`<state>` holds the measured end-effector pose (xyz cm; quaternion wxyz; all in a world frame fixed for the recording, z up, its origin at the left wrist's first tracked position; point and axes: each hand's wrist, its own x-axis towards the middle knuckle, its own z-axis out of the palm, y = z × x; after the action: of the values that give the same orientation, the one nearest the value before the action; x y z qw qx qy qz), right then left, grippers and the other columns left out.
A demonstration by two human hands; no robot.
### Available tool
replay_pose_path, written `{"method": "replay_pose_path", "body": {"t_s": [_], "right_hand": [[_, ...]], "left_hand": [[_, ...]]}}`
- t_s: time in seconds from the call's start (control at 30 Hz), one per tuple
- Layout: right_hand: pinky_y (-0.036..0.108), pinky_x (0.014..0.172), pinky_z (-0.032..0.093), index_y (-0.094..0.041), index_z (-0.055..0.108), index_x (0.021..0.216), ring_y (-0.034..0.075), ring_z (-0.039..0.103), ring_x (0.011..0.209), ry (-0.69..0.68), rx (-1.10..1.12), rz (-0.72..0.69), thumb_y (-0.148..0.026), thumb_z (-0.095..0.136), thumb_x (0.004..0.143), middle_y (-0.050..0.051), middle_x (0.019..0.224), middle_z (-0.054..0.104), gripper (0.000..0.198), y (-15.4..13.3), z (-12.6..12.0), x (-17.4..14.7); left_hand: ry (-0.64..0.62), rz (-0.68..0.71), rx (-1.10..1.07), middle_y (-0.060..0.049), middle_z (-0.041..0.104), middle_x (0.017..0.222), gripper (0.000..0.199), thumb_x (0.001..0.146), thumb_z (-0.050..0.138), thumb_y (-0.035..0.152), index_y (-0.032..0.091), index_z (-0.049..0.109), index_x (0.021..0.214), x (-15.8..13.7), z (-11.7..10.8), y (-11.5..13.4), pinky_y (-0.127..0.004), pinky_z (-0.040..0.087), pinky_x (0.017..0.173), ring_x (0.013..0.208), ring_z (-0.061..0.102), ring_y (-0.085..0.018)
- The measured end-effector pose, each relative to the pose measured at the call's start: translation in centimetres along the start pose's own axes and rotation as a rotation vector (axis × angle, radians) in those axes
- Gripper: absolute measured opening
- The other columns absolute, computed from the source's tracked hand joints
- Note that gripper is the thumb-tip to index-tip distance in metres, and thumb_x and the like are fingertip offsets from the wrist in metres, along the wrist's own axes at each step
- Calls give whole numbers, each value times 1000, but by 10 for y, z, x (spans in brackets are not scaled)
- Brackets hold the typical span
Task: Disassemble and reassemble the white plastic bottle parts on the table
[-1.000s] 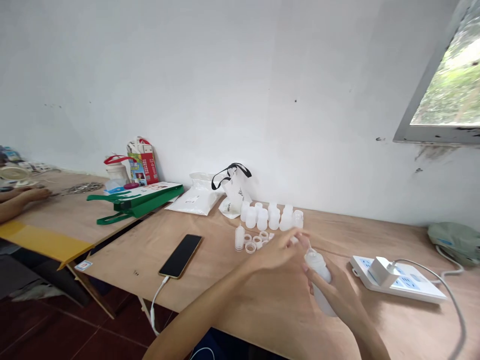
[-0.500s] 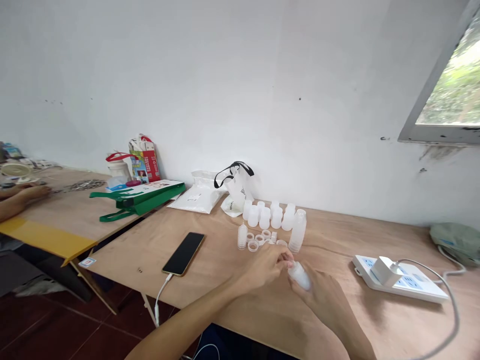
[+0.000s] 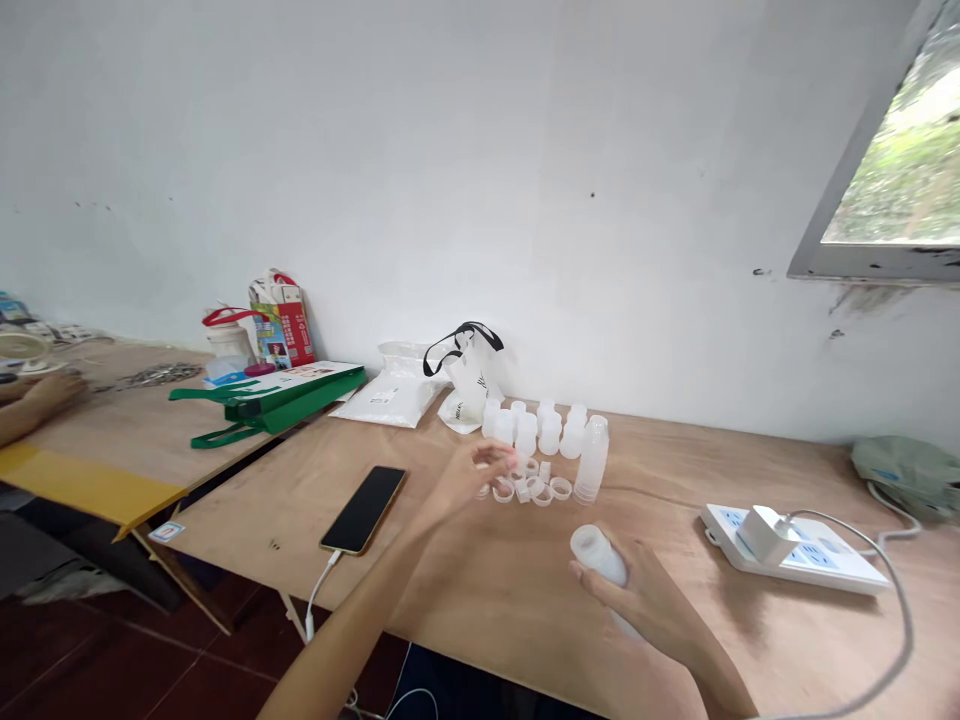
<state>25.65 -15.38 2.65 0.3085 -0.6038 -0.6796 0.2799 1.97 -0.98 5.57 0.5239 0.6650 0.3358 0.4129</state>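
Note:
My right hand (image 3: 652,600) grips a white plastic bottle (image 3: 598,553), tilted, its open mouth pointing up and left, just above the wooden table (image 3: 487,590). My left hand (image 3: 472,472) reaches forward with curled fingers over the left end of a cluster of clear plastic rings (image 3: 541,490). Whether it holds anything is hidden. A row of small white bottles (image 3: 541,430) stands behind the rings. At the right end of the rings is a tall stack of clear cups (image 3: 592,460).
A black phone (image 3: 362,510) on a white cable lies left of my arm. A white power strip (image 3: 787,550) with a plugged adapter lies at the right. White bags (image 3: 420,385) and a green bag (image 3: 277,395) sit near the wall. Another person's hand (image 3: 37,395) rests far left.
The pointed tip is gone from the bottle in my right hand. My left hand left the bottle's top and moved forward and left to the rings. The bottle sank lower.

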Motion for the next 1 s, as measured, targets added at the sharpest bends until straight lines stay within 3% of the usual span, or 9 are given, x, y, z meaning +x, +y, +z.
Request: {"method": "replay_pose_path", "body": {"t_s": [0.07, 0.13, 0.27, 0.43, 0.63, 0.87, 1.0], "right_hand": [[27, 58, 37, -25, 45, 75, 16, 53, 66, 16, -6, -2, -51, 56, 90, -3, 71, 57, 32, 0, 0, 1], [28, 58, 37, -25, 45, 75, 16, 53, 65, 8, 5, 10, -52, 55, 91, -3, 70, 56, 33, -1, 0, 2], [29, 59, 36, -25, 45, 75, 17, 54, 67, -7, -13, 16, -52, 55, 91, -2, 72, 59, 33, -1, 2, 3], [29, 60, 35, -25, 47, 76, 18, 56, 69, -10, -47, 20, -51, 56, 92, -2, 74, 62, 31, 2, 1, 1], [29, 59, 34, -25, 48, 79, 18, 56, 69, -8, -41, 23, -49, 55, 93, -2, 75, 62, 29, 6, -2, 3], [29, 60, 37, -25, 48, 78, 18, 58, 70, -9, -60, -13, -50, 54, 93, -2, 75, 63, 29, 8, 0, 6], [29, 60, 38, -25, 49, 78, 19, 60, 70, -10, -76, 0, -50, 55, 92, -2, 76, 65, 29, 8, 2, 7]], "left_hand": [[139, 137, 273, -6, 73, 92, 41, 81, 75, 56, 17, 71, 96, 8, -23, 11, -32, 59, 68, 81, 70, -22], [199, 225, 567, -6, 74, 105, 29, 88, 68, 47, 20, 72, 99, 18, -43, 22, -32, 58, 79, 95, 70, -24], [74, 213, 878, -4, 76, 101, 22, 91, 61, 37, 19, 71, 99, 39, -63, 33, -31, 55, 82, 92, 71, -22], [-30, 184, 973, -6, 76, 93, 21, 88, 61, 32, 18, 74, 97, 54, -62, 21, -32, 53, 81, 92, 70, -25], [-133, 157, 1033, -6, 76, 100, 22, 89, 59, 30, 20, 75, 101, 50, -59, 4, -31, 52, 83, 95, 69, -25], [-132, 167, 1032, -7, 74, 103, 28, 91, 54, 27, 21, 74, 110, 43, -56, -12, -35, 49, 93, 100, 66, -27], [-112, 175, 1012, -8, 72, 112, 33, 88, 60, 28, 20, 69, 119, 36, -52, -7, -38, 49, 97, 103, 65, -28]]}}
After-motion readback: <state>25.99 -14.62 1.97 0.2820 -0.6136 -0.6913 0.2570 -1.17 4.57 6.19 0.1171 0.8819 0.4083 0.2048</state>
